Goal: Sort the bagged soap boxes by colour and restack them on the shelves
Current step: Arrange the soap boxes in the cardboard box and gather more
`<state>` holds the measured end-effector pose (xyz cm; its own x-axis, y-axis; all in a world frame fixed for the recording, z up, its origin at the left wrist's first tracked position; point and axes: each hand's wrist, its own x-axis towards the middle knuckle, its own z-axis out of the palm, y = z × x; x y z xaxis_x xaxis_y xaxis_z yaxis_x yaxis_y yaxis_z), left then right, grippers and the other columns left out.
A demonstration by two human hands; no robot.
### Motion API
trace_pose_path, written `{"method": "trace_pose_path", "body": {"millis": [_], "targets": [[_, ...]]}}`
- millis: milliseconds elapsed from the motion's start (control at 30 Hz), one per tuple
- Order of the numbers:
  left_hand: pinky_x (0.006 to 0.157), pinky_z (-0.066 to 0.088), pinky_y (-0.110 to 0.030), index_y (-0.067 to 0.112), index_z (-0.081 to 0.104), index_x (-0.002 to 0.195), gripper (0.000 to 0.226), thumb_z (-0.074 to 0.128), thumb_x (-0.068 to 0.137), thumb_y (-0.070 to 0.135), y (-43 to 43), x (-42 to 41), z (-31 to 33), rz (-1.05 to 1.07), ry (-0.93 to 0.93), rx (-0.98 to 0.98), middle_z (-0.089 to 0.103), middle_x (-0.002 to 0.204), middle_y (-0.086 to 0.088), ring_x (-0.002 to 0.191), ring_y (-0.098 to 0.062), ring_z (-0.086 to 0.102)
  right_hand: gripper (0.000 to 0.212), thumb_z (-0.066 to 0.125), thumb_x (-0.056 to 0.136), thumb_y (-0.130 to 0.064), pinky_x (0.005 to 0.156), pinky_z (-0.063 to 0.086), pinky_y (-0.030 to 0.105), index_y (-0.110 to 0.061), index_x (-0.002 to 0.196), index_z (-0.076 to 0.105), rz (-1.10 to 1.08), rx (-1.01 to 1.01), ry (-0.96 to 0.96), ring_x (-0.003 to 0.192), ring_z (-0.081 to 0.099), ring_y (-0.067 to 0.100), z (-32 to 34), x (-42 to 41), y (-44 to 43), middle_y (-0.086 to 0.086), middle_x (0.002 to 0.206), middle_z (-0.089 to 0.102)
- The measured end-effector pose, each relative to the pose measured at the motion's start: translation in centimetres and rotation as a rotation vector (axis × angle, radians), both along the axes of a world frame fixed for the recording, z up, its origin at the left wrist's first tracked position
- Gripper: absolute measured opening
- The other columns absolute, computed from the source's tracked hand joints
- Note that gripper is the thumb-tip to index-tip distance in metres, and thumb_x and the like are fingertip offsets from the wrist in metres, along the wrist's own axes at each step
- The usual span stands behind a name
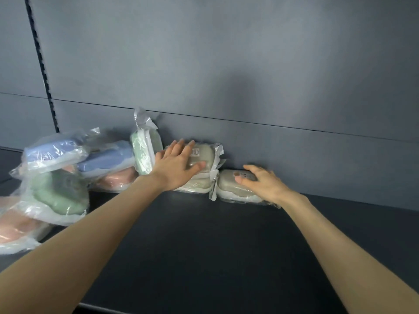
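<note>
Where dark shelf (204, 241) meets grey panel (226, 64) — left hand (174, 168), right hand (260, 183), fingers (179, 146) wide, on beige boxes (204, 155).

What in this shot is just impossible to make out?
Head view only:
Print on the label of the right beige box: too small, partly under the right hand.
Whether that hand grips or just rests: its fingers are blurred.
Lower beige box: mostly behind the left hand.
Pink box: cut off by the left edge.
Left pile: blurred, bags overlap, count unclear.
</note>
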<state>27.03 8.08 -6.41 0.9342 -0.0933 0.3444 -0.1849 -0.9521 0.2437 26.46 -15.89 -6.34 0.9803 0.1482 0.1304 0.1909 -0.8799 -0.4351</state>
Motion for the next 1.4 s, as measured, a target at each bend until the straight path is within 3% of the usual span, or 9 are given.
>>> {"method": "trace_pose_path", "body": {"millis": [200, 300, 400, 567, 700, 833, 1033, 1300, 1400], "targets": [[0.101, 0.018, -0.039, 0.025, 0.016, 0.151, 0.107, 0.025, 0.065, 0.088, 0.4, 0.3, 0.3, 0.069, -0.04, 0.08, 0.034, 0.148, -0.002, 0.133, -0.023, 0.02, 0.079, 0.054, 0.083, -0.066, 0.107, 0.021, 0.039, -0.026, 0.148, 0.034, -0.049, -0.113, 0.005, 0.135, 0.023, 0.028, -0.5, 1.2, -0.8, 0.002, 0.148, 0.032], [0.098, 0.02, -0.039, 0.019, 0.033, 0.142, 0.123, 0.019, 0.046, 0.094, 0.0, -0.2, 0.7, 0.104, -0.042, 0.1, 0.044, 0.131, -0.005, 0.124, -0.026, 0.026, 0.083, 0.054, 0.073, -0.078, 0.097, 0.025, 0.035, -0.021, 0.134, 0.051, -0.088, -0.16, 0.016, 0.123, 0.029, 0.023, -0.4, 0.8, -1.1, 0.002, 0.131, 0.038], [0.098, 0.022, -0.039, 0.017, 0.047, 0.121, 0.117, 0.021, 0.04, 0.097, -0.3, -0.7, 0.7, 0.139, -0.051, 0.092, 0.045, 0.12, -0.005, 0.117, -0.026, 0.03, 0.086, 0.055, 0.064, -0.085, 0.091, 0.028, 0.032, -0.018, 0.119, 0.053, -0.119, -0.151, 0.061, 0.112, 0.032, 0.02, -0.4, 0.3, -1.3, 0.001, 0.122, 0.038], [0.095, 0.031, -0.043, 0.017, 0.034, 0.1, 0.098, 0.029, 0.042, 0.097, -0.7, -2.0, 0.3, 0.139, -0.044, -0.009, 0.055, 0.114, -0.008, 0.114, -0.031, 0.048, 0.116, 0.068, 0.054, -0.081, 0.083, 0.04, 0.03, -0.001, 0.131, 0.036, -0.124, 0.142, 0.173, 0.116, 0.05, 0.024, -0.9, -0.8, -1.9, 0.01, 0.13, 0.048], [0.089, 0.038, -0.044, 0.019, 0.025, 0.092, 0.09, 0.036, 0.047, 0.096, -1.1, -3.5, 0.0, 0.142, -0.057, -0.096, 0.062, 0.1, -0.007, 0.101, -0.033, 0.061, 0.102, 0.072, 0.053, -0.077, 0.077, 0.041, 0.028, -0.007, 0.12, 0.039, -0.173, 0.229, 0.102, 0.101, 0.052, 0.019, -1.0, -2.2, -2.2, 0.006, 0.12, 0.053], [0.088, 0.041, -0.042, 0.016, 0.032, 0.102, 0.103, 0.033, 0.04, 0.097, -1.7, -5.2, -0.2, 0.125, -0.097, -0.161, 0.057, 0.115, -0.008, 0.103, -0.031, 0.06, 0.1, 0.075, 0.056, -0.072, 0.078, 0.041, 0.028, -0.01, 0.127, 0.044, -0.199, 0.339, 0.055, 0.098, 0.052, 0.017, -0.8, -4.2, -2.4, 0.002, 0.119, 0.055], [0.08, 0.039, -0.035, 0.015, 0.039, 0.113, 0.103, 0.038, 0.046, 0.093, -1.0, -10.0, 0.9, 0.112, -0.06, -0.377, 0.052, 0.121, -0.009, 0.107, -0.03, 0.056, 0.054, 0.084, 0.06, -0.053, 0.054, 0.043, 0.021, -0.015, 0.093, 0.065, -0.216, 0.557, -0.073, 0.076, 0.063, 0.007, 0.8, -10.3, -0.7, -0.003, 0.088, 0.07], [0.097, 0.048, -0.041, 0.022, 0.034, 0.126, 0.097, 0.053, 0.056, 0.087, 2.9, -21.9, 2.5, -0.182, 0.04, -0.95, 0.049, 0.128, -0.006, 0.109, -0.024, 0.058, 0.063, 0.08, 0.066, -0.053, 0.058, 0.049, 0.026, -0.024, 0.113, 0.05, -0.165, 0.857, -0.22, 0.095, 0.065, 0.015, 2.6, -23.5, 5.5, -0.005, 0.106, 0.066], [0.066, 0.055, -0.019, 0.023, 0.048, 0.11, 0.084, 0.064, 0.052, 0.081, 4.7, -27.0, 3.1, -0.284, 0.018, -1.059, 0.062, 0.108, 0.002, 0.083, -0.003, 0.068, 0.059, 0.08, 0.065, -0.058, 0.045, 0.043, 0.014, -0.029, 0.109, 0.052, -0.132, 0.924, -0.295, 0.086, 0.067, 0.011, 3.0, -28.5, 8.3, -0.007, 0.101, 0.067]]}}
